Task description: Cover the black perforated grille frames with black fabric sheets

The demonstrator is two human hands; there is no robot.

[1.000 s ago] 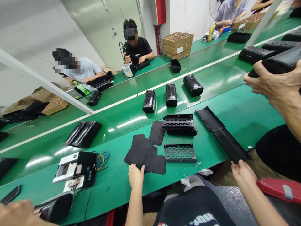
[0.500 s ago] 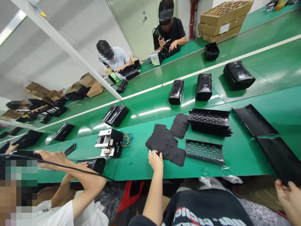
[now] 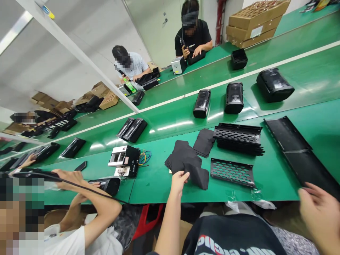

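My left hand (image 3: 179, 180) pinches the near edge of a black fabric sheet (image 3: 198, 173) at the front of a loose pile of such sheets (image 3: 183, 157) on the green bench (image 3: 148, 187). Just right of it lies a single black perforated grille (image 3: 231, 172), and behind that a stack of the same grilles (image 3: 237, 138). My right hand (image 3: 320, 214) hangs at the lower right with fingers spread and nothing in it, close to the near end of a long black panel (image 3: 305, 159).
Three black speaker housings (image 3: 233, 97) sit on the conveyor belt behind the bench. A device with coloured wires (image 3: 124, 161) stands to the left. A person at my left holds a black speaker part (image 3: 106, 184). Other workers sit across the line, near cardboard boxes (image 3: 252, 23).
The view swung left, then steadied. My left hand went from resting at the pile's edge to pinching and lifting a sheet's corner. My right hand left the long panel and rose into view.
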